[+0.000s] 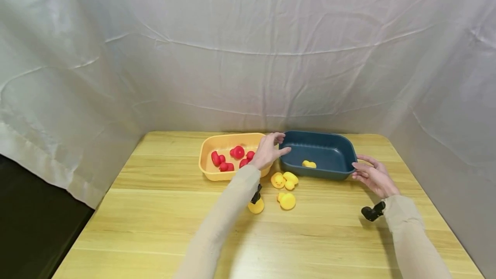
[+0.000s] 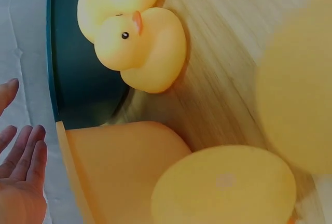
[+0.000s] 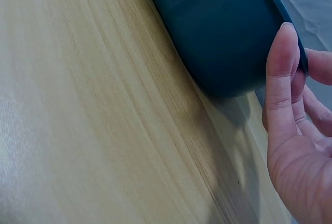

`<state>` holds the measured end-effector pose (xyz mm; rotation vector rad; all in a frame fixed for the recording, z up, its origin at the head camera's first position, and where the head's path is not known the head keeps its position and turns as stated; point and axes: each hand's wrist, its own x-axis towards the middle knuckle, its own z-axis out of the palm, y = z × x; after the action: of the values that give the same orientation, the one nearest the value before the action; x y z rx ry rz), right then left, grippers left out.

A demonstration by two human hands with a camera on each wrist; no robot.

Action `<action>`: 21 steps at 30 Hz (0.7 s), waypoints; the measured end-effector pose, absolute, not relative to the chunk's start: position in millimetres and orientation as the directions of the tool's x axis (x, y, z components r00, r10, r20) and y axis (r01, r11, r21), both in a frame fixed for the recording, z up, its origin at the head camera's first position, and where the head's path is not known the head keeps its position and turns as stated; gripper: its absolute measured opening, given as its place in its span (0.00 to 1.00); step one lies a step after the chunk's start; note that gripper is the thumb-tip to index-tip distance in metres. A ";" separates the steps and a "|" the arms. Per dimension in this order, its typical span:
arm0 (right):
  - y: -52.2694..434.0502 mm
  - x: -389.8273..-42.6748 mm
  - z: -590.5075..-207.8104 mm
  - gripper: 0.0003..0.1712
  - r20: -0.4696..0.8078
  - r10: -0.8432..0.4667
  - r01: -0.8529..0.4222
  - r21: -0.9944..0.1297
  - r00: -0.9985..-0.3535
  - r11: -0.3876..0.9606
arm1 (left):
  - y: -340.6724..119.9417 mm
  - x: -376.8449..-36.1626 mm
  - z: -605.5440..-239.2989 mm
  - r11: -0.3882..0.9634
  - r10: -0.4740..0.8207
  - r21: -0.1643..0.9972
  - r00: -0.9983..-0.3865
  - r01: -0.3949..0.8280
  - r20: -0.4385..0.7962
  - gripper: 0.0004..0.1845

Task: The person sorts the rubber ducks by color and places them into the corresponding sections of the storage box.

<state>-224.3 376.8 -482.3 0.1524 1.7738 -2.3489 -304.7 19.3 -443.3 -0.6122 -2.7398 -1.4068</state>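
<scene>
On the tabletop [image 1: 155, 227], the right hand [image 1: 375, 177] grips the blue tray [image 1: 325, 155] at one end; the left hand [image 1: 267, 152], fingers loosely extended, holds nothing. A one-sided pull could swing the tray into the yellow ducks [image 1: 277, 180] just beside it.

Mid-frame, you have an orange tray [image 1: 218, 177] with red rubber ducks [image 1: 237, 152], a dark-blue tray [image 1: 323, 154] and yellow rubber ducks [image 1: 287, 201]; your desk [image 1: 162, 210] is yellowish, wood-grain streaked.

Table [image 1: 155, 218], back edge: left tray [image 1: 217, 177] beside right tray [image 1: 325, 173]. Toys [image 1: 237, 152] in left; one duck [image 1: 309, 164] in right, front side. Loose ducks [image 1: 287, 201] before trays' adjoining ends.
</scene>
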 end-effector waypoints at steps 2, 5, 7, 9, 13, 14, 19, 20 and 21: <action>377.1 -224.1 -482.4 0.20 -0.203 -0.093 0.221 -0.939 -0.975 -0.263 | 16.6 -303.0 -442.8 0.513 0.355 0.784 -0.918 0.350 0.177 0.30; 377.2 -224.0 -482.5 0.19 -0.199 -0.092 0.216 -0.939 -0.976 -0.267 | 12.1 -300.3 -441.5 0.498 0.375 0.788 -0.909 0.362 0.181 0.29; 377.2 -224.4 -482.9 0.18 -0.194 -0.094 0.212 -0.939 -0.977 -0.270 | 9.0 -298.7 -440.7 0.488 0.389 0.790 -0.903 0.371 0.184 0.30; 377.2 -225.0 -483.3 0.18 -0.189 -0.096 0.209 -0.939 -0.977 -0.273 | 5.5 -296.9 -439.7 0.487 0.401 0.784 -0.896 0.384 0.190 0.29; 377.6 -225.8 -484.0 0.19 -0.188 -0.098 0.208 -0.940 -0.977 -0.271 | -2.0 -292.6 -438.4 0.483 0.418 0.779 -0.887 0.400 0.196 0.29; 377.7 -225.9 -484.1 0.19 -0.188 -0.098 0.208 -0.940 -0.977 -0.269 | -3.9 -291.5 -438.2 0.481 0.419 0.779 -0.886 0.402 0.198 0.28; 378.6 -225.3 -484.0 0.19 -0.193 -0.094 0.211 -0.940 -0.977 -0.266 | -12.2 -285.4 -438.4 0.484 0.409 0.774 -0.888 0.407 0.211 0.27; 378.7 -225.1 -484.0 0.19 -0.193 -0.093 0.211 -0.940 -0.977 -0.268 | -13.6 -284.5 -438.5 0.480 0.411 0.774 -0.885 0.413 0.218 0.26; 378.6 -224.8 -483.9 0.19 -0.193 -0.092 0.211 -0.940 -0.977 -0.268 | -15.0 -283.5 -438.6 0.474 0.413 0.775 -0.883 0.418 0.224 0.26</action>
<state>-224.8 378.6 -483.9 0.1469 1.7710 -2.3554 -283.5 -15.0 -438.6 -0.7590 -2.6914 -1.4179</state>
